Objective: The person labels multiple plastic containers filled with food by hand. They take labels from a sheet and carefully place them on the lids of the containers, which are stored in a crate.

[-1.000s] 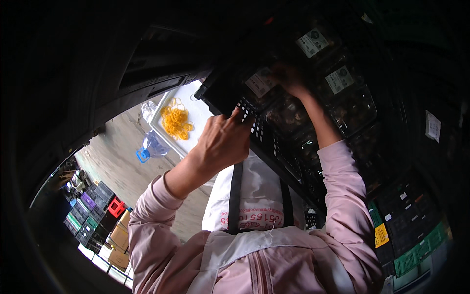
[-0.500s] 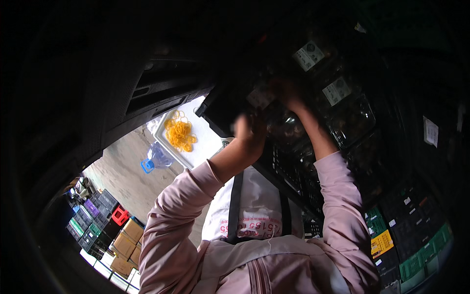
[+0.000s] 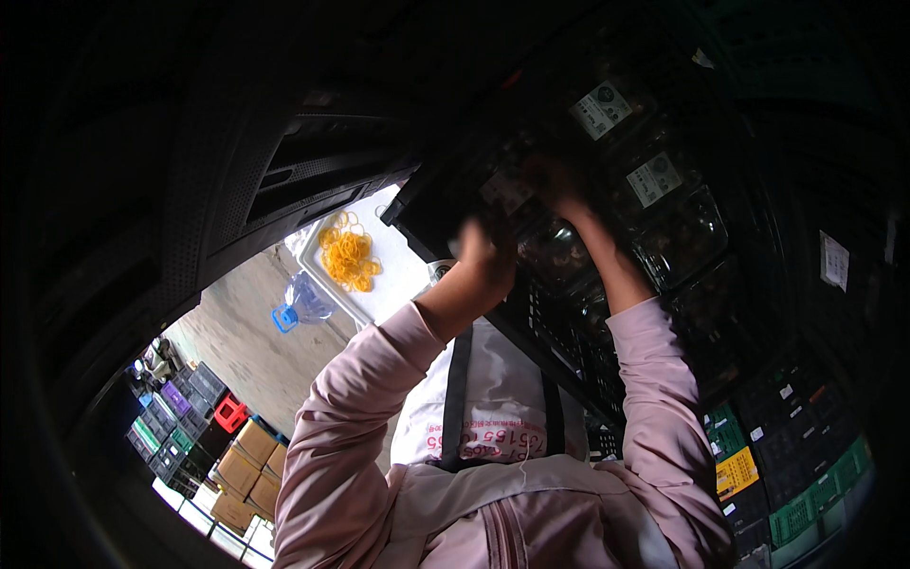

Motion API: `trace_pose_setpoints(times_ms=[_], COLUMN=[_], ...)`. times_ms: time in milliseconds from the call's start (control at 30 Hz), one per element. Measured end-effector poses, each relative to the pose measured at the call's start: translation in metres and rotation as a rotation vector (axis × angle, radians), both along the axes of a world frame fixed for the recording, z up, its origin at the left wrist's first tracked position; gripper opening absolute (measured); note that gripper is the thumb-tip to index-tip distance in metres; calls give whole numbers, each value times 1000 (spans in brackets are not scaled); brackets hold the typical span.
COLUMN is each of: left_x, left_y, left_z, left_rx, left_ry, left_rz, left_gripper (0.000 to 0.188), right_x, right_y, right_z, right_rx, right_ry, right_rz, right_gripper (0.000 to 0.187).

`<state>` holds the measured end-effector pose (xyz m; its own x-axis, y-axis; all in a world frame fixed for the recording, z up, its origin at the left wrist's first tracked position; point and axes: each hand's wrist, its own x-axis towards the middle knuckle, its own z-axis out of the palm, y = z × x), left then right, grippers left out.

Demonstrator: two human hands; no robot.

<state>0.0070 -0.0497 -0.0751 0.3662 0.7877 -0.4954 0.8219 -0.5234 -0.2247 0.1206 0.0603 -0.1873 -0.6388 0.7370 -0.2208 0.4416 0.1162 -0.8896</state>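
Hands (image 3: pixel 488 251) gripping blk crate (image 3: pixel 431 204) edge.

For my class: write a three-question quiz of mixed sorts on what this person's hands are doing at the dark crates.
1. True or false: the left hand is raised to the edge of a dark tray.
2. Multiple choice: what lies on the white tray? A) blue bottles B) yellow rubber bands C) red apples
3. Fill in: the right hand reaches among clear boxes that carry white ____.

Key
1. True. The left hand is up against the dark tray's edge, though its grip is too dark to make out.
2. B. A loose heap of yellow rubber bands.
3. Labels.
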Motion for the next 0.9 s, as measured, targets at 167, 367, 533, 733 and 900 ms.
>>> trace_pose_setpoints(times_ms=[167, 367, 533, 733, 900], left_x=[5, 0, -1, 0, 3], left_y=[7, 8, 12, 17, 23], left_z=[-3, -6, -11, -15, -26], left_rx=[-18, -32, -44, -53, -55], left_ry=[-4, -38, -83, -119, -152], left_rz=[106, 142, 165, 234, 296], left_gripper=[43, 42, 42, 41, 41], right_x=[1, -3, -4, -11, -16], right_y=[-2, -1, -1, -2, -4], right_z=[-10, 13, 18, 33, 40], right_rx=[54, 117, 139, 255, 319], right_ry=[25, -55, -128, -276, -516], right_rz=[-27, 7, -1, 27, 53], right_gripper=[20, 21, 22, 24, 31])
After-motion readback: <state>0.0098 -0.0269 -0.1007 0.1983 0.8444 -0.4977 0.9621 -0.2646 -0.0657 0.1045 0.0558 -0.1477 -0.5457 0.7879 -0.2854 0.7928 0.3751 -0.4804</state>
